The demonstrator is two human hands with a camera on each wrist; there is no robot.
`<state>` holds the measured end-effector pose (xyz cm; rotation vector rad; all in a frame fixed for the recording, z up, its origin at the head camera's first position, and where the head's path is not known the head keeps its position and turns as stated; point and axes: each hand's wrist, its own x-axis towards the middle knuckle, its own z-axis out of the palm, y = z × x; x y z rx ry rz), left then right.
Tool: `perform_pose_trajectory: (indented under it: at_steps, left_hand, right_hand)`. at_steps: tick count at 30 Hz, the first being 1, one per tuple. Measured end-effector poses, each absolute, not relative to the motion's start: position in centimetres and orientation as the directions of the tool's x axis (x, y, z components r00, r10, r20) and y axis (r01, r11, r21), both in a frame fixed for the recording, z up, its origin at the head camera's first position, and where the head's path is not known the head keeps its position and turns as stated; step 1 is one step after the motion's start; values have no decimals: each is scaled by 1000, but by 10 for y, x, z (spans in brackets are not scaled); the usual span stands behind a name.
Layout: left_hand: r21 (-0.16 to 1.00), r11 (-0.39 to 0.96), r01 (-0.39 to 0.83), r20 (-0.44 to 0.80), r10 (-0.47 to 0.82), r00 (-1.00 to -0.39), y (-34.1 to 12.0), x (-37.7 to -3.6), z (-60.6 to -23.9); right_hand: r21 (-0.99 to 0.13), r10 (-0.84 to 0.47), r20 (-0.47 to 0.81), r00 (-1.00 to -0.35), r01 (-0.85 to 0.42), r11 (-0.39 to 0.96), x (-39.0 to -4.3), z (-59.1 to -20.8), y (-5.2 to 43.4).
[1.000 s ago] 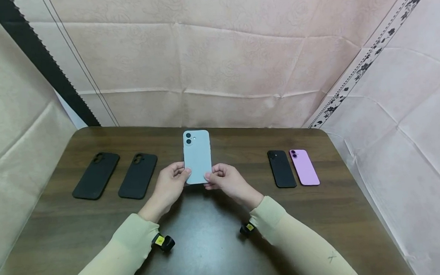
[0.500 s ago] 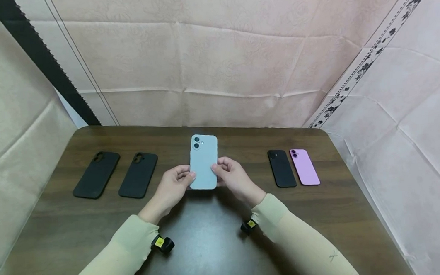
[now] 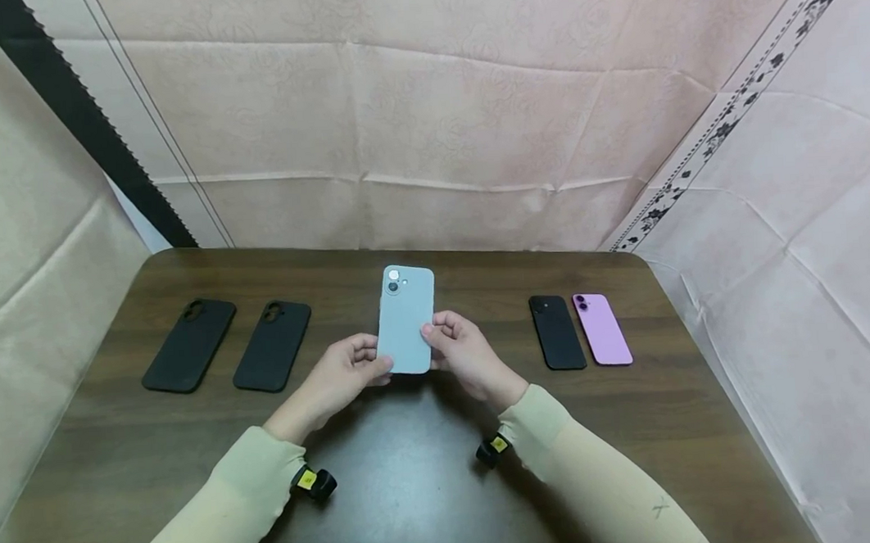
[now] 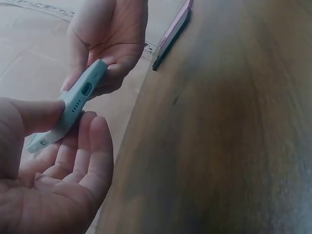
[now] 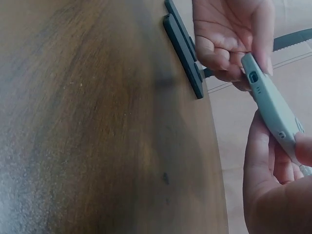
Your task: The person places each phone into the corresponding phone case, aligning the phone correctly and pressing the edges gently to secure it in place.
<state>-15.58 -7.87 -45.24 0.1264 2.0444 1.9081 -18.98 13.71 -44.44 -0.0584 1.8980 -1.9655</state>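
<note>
Both hands are on one thing from where I sit: the left hand (image 3: 340, 378) pinches the lower left edge of the blue phone (image 3: 408, 318), and the right hand (image 3: 470, 355) pinches its lower right edge. In my head view each thumb lies on the phone's back, with the other fingers curled in at the side and behind. The blue phone is held up off the surface (image 3: 402, 486), its back towards me and its two lenses at the upper left. My wrist views show me its bottom edge, with the port and a row of small holes.

To the left of the blue phone I have two black items lying side by side, the near case (image 3: 273, 345) and, farther out, the far case (image 3: 190, 346), each with a camera opening at its top. To the right of the blue phone, well apart from it, I see the black phone (image 3: 557, 333) and, just beyond that, the pink phone (image 3: 603, 331), both back up. Behind the blue phone, past the surface's far edge, I see a pale, creased cloth (image 3: 442, 123).
</note>
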Motion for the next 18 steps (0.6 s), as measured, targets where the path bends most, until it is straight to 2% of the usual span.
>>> perform_pose_trajectory:
  at_steps: [18]
  left_hand:
    - [960,245,-133,-206,303,-930,-80,-151,-453]
  right_hand:
    - [-968,-318,-240,-917,253,1,-188,-443,138]
